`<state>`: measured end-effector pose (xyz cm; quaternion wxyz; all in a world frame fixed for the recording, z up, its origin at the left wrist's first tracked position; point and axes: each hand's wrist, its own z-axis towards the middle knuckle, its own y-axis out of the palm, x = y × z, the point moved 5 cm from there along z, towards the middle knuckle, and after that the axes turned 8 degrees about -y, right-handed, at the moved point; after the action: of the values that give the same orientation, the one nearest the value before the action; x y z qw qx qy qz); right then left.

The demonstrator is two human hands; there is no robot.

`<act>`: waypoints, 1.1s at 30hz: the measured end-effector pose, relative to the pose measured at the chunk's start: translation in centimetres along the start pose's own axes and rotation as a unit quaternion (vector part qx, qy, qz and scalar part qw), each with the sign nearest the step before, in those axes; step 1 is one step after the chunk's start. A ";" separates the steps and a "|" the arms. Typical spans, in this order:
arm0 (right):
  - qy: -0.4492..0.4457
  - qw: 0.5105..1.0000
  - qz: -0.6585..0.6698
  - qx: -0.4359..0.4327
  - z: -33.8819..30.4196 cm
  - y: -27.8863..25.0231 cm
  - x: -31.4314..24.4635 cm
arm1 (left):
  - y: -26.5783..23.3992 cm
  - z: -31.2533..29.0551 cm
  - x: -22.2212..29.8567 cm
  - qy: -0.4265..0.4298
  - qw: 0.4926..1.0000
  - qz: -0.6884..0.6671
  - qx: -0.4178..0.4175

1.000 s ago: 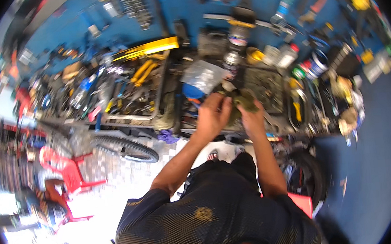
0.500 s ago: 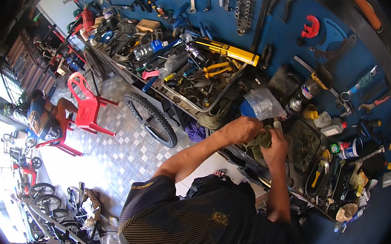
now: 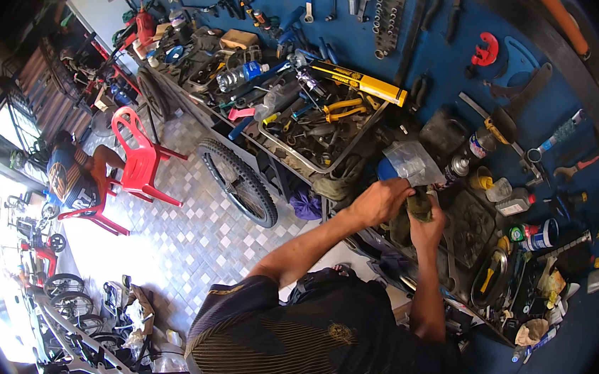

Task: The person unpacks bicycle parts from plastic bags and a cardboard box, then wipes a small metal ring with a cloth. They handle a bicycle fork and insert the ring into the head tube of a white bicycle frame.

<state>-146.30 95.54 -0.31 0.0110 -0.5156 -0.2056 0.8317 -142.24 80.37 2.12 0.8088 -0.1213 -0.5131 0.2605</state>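
A dark green rag [image 3: 420,208] is bunched between my hands above the workbench's front edge. My right hand [image 3: 428,230] is closed around it from below. Just left of the rag, my left hand [image 3: 385,202] is closed, its fingers curled toward the cloth; what they pinch is hidden. Right behind my hands lies a clear plastic bag [image 3: 418,164] with a round blue thing [image 3: 386,170] at its left side. A spray can [image 3: 457,167] stands to the right of the bag.
A metal tray [image 3: 304,159] full of tools lies farther left, with a yellow box [image 3: 361,82] across its back. Bottles, a tub [image 3: 540,235] and a dark parts tray [image 3: 470,225] crowd the right. A bicycle wheel [image 3: 239,185] leans by the bench. A person sits near a red chair [image 3: 142,161].
The whole view has shifted slightly, with the bench lower and farther right in the picture. Both hands stay together at the rag, the left now a little higher over it.
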 end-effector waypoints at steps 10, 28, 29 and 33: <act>-0.040 0.999 -0.024 0.022 2.5 -0.5 -1.7 | -1.1 1.4 1.0 0.000 1.000 0.005 0.018; -0.106 0.991 -0.022 -0.073 4.4 -0.9 -0.3 | 0.2 0.1 2.4 -0.094 0.991 0.055 0.077; -0.044 0.994 0.043 -0.090 4.5 -0.8 0.3 | 1.1 -0.7 2.9 -0.107 0.984 0.047 0.132; -0.003 0.992 0.069 -0.109 3.6 -0.8 1.8 | 2.7 -1.8 2.7 -0.105 0.972 0.087 0.192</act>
<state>-150.41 95.47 -0.17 -0.1037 -0.5240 -0.2592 0.8047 -140.55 84.24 2.10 0.7326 0.0198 -0.5231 0.4351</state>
